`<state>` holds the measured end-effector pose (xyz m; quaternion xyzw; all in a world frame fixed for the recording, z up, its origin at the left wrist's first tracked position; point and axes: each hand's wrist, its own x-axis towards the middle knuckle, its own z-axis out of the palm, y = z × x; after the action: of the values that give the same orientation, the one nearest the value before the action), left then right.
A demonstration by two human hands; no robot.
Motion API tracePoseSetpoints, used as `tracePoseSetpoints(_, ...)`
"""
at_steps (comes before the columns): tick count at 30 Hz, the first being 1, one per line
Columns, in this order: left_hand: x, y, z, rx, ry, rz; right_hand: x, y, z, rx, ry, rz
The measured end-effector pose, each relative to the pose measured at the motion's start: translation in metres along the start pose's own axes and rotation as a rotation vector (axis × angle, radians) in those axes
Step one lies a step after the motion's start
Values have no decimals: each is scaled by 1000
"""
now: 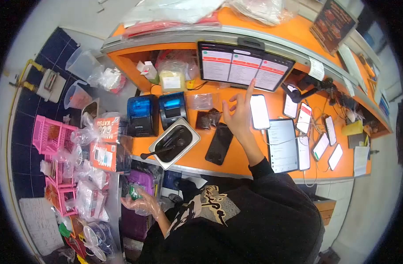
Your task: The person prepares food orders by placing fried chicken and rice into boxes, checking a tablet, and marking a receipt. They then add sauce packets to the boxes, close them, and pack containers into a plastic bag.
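My right hand (pixel 239 115) is raised over the orange counter (pixel 236 165), index finger stretched up to the lower edge of the wide order screen (pixel 244 66); it holds nothing. My left hand (pixel 139 202), in a clear plastic glove, is low at the left beside the shelf and closed around a small green packet (pixel 133 192). A black phone (pixel 219 143) lies on the counter just below the right hand.
Two receipt printers (pixel 156 112) stand at the counter's left. A metal tray with dark sauce and a ladle (pixel 174 143) sits in front. A tablet (pixel 282 145) and several lit phones (pixel 316 132) lie to the right. Pink baskets (pixel 51 136) and bagged supplies fill the left.
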<state>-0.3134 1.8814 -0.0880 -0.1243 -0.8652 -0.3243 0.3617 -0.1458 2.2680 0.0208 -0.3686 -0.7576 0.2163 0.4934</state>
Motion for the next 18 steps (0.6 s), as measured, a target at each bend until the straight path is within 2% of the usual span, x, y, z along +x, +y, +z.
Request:
tracePoseSetpoints(2, -5, 5, 2, 58, -45, -39, -1, 1, -8, 11, 8, 18)
tracePoseSetpoints(5, -5, 19, 14, -134, -31, -41, 2, 2, -16, 8, 14, 24)
tracePoseSetpoints(8, -8, 23, 29, -273, -97, -208, 2, 7, -23, -16, 15, 33)
tracePoseSetpoints(11, -4, 45, 31, -80, -75, -68, 3, 5, -30, 4, 23, 65)
tracePoseSetpoints(14, -10, 44, 43, -179, -77, -156, 3, 8, -37, 10, 25, 72)
tracePoseSetpoints(17, -11, 37, 52, -222, -20, -67, 2, 13, -41, 18, 26, 79)
tracePoseSetpoints(18, -11, 35, 52, -212, -53, -115, 2, 15, -42, 18, 26, 83)
